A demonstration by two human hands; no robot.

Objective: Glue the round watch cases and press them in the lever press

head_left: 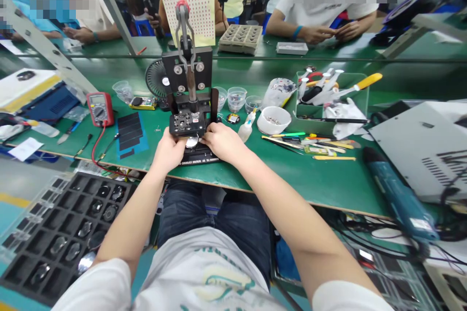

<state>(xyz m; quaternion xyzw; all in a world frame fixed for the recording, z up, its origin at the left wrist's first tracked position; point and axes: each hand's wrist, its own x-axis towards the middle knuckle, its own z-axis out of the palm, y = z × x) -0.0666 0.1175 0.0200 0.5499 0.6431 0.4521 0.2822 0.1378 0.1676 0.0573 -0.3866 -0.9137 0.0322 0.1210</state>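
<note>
- Silver in the head view, the disc [191,143] sits at the front of the press [191,82], between your left hand [170,149] and right hand [223,141].
- Your fingers curl inward; I cannot tell whether either set grips.
- Work looks midway: disc at press, round parts [73,251] in the tray [68,223]; which are finished, unclear.

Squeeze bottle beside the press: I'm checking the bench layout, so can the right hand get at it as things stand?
Probably yes: the squeeze bottle stands close by the right hand, with nothing visible blocking the way, though that hand would first have to leave the press.
</note>
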